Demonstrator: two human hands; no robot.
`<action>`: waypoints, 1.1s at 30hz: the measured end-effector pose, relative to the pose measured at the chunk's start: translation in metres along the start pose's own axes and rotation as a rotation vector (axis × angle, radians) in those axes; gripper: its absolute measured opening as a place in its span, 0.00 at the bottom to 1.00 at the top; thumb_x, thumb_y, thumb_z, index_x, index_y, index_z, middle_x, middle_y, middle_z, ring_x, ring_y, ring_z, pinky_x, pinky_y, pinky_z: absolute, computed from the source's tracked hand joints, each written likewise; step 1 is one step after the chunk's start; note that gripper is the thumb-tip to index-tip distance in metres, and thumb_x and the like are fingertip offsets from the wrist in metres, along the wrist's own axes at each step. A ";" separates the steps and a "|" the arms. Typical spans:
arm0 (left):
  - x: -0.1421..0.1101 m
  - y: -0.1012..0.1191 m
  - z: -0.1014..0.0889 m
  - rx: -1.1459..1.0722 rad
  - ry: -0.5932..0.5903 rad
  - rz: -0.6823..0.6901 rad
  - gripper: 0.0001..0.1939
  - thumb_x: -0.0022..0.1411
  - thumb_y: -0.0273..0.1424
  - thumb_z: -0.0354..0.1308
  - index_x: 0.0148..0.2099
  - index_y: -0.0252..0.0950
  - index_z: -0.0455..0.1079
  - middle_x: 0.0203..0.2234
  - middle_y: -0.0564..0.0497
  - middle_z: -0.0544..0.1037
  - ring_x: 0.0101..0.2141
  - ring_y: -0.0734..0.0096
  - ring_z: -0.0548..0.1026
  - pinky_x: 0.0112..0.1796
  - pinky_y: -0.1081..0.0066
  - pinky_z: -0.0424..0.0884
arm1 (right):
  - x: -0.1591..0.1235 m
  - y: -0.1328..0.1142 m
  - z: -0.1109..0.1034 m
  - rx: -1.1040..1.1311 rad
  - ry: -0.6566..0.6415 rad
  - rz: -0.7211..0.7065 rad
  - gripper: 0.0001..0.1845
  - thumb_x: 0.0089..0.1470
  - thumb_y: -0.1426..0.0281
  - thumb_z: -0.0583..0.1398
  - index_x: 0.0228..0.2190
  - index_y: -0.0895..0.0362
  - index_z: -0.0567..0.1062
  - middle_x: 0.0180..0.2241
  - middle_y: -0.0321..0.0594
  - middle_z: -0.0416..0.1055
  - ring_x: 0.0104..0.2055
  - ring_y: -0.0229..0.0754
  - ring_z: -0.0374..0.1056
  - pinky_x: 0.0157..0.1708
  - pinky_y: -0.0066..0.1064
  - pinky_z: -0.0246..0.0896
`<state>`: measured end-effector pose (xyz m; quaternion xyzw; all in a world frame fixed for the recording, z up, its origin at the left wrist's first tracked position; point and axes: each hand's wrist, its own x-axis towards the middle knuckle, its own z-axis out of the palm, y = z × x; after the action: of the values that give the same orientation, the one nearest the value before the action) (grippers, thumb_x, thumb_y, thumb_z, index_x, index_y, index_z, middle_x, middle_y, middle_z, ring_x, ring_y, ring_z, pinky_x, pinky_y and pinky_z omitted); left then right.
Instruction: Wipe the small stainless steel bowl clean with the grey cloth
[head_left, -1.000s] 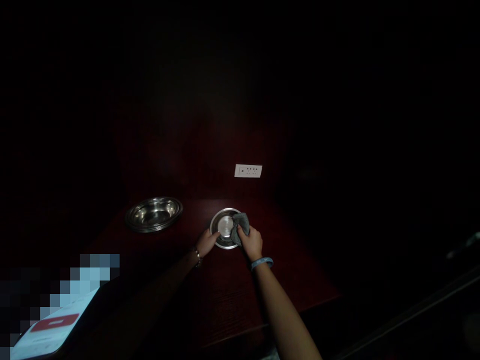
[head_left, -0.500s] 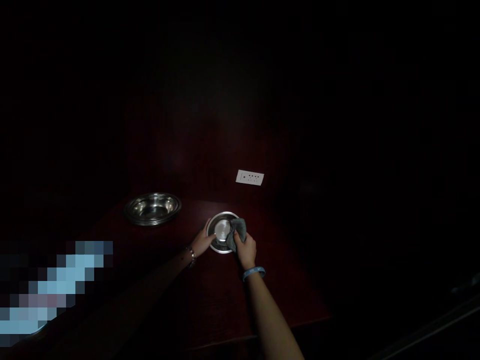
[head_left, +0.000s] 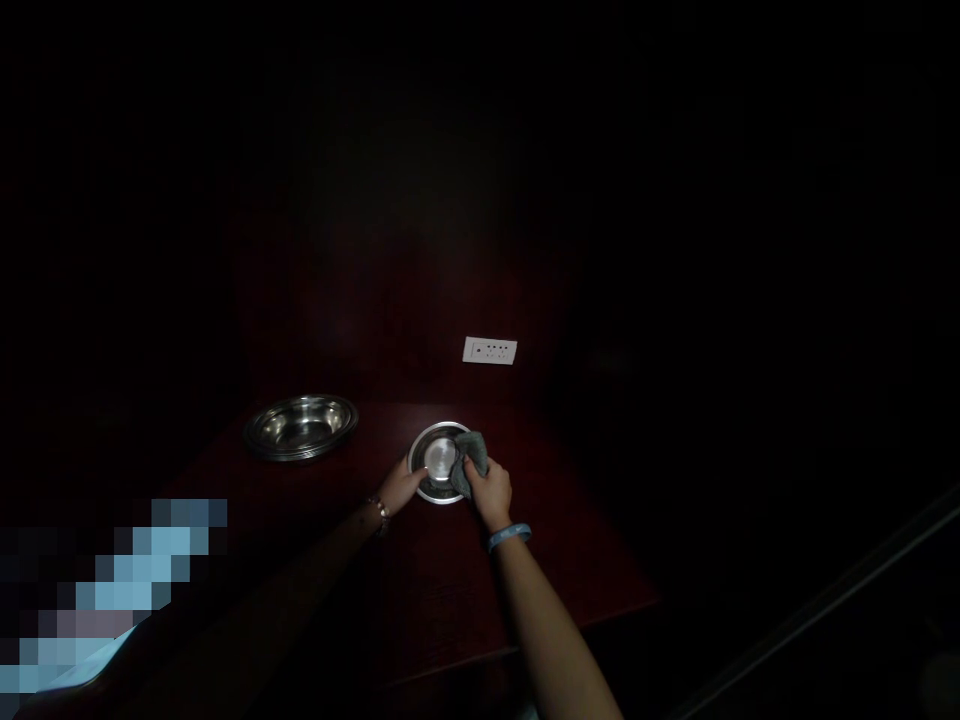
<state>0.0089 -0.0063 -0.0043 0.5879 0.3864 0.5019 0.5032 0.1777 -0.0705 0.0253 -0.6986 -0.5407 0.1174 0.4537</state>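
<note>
A shiny round metal bowl (head_left: 439,460) is held above or on the dark red table, its inside facing me. My left hand (head_left: 402,484) grips its left rim, thumb over the edge and the other fingers hidden behind. Bunched in my right hand (head_left: 491,492) is a grey-green cloth (head_left: 471,460), which lies over the bowl's right rim. Whether the bowl's underside touches the table, I cannot tell.
Several nested metal bowls (head_left: 301,428) stand on the table (head_left: 450,610) at the left. A white socket plate (head_left: 490,350) is on the dark wall behind. The table's front edge runs below my hands; a blurred-out bright patch fills the lower left.
The view has shifted and tilted slightly. Both hands keep their hold on the bowl and the cloth, with hardly any movement of either against the other.
</note>
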 end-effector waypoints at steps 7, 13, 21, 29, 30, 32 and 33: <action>0.002 0.005 0.004 -0.021 -0.038 -0.003 0.28 0.50 0.44 0.61 0.50 0.33 0.69 0.51 0.39 0.76 0.55 0.49 0.70 0.59 0.55 0.60 | -0.004 0.005 -0.001 -0.020 0.022 0.010 0.22 0.53 0.52 0.54 0.27 0.56 0.78 0.24 0.39 0.75 0.27 0.40 0.68 0.24 0.26 0.52; -0.005 0.013 0.006 -0.067 -0.069 -0.010 0.35 0.50 0.51 0.60 0.54 0.31 0.66 0.54 0.36 0.73 0.56 0.50 0.69 0.59 0.58 0.60 | -0.002 0.010 0.002 0.053 0.033 -0.032 0.23 0.54 0.52 0.54 0.24 0.57 0.76 0.23 0.38 0.73 0.26 0.39 0.67 0.25 0.26 0.54; -0.014 0.024 0.001 -0.087 -0.125 -0.011 0.32 0.54 0.48 0.58 0.55 0.34 0.66 0.56 0.41 0.72 0.57 0.55 0.68 0.60 0.60 0.60 | -0.002 0.007 0.002 0.129 0.020 -0.067 0.24 0.53 0.51 0.53 0.24 0.57 0.75 0.22 0.39 0.72 0.26 0.39 0.67 0.25 0.25 0.56; -0.017 0.023 -0.001 -0.060 -0.126 0.005 0.29 0.58 0.45 0.55 0.57 0.35 0.64 0.57 0.43 0.70 0.58 0.56 0.67 0.60 0.60 0.58 | 0.001 0.013 0.007 0.214 0.011 -0.073 0.26 0.52 0.50 0.54 0.26 0.60 0.76 0.25 0.41 0.73 0.28 0.40 0.67 0.25 0.25 0.57; -0.017 0.023 0.000 -0.050 -0.129 0.025 0.29 0.57 0.45 0.56 0.57 0.35 0.64 0.57 0.42 0.70 0.58 0.56 0.66 0.60 0.59 0.58 | 0.001 0.013 0.007 0.219 0.008 -0.073 0.26 0.52 0.50 0.53 0.26 0.60 0.76 0.25 0.41 0.73 0.28 0.40 0.68 0.26 0.25 0.57; -0.018 0.026 0.000 -0.030 -0.140 0.058 0.29 0.56 0.45 0.58 0.57 0.36 0.64 0.57 0.43 0.71 0.58 0.56 0.67 0.60 0.60 0.59 | 0.001 0.013 0.007 0.224 0.001 -0.071 0.25 0.53 0.51 0.53 0.26 0.59 0.76 0.25 0.40 0.73 0.28 0.39 0.68 0.26 0.25 0.57; -0.018 0.027 0.000 -0.023 -0.149 0.068 0.29 0.56 0.44 0.58 0.56 0.36 0.65 0.56 0.43 0.71 0.57 0.57 0.67 0.60 0.61 0.59 | 0.000 0.013 0.007 0.218 0.008 -0.062 0.25 0.53 0.51 0.53 0.26 0.59 0.76 0.25 0.40 0.73 0.28 0.39 0.68 0.26 0.25 0.58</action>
<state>0.0039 -0.0287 0.0182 0.6303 0.3220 0.4781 0.5200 0.1818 -0.0665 0.0115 -0.6287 -0.5440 0.1586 0.5326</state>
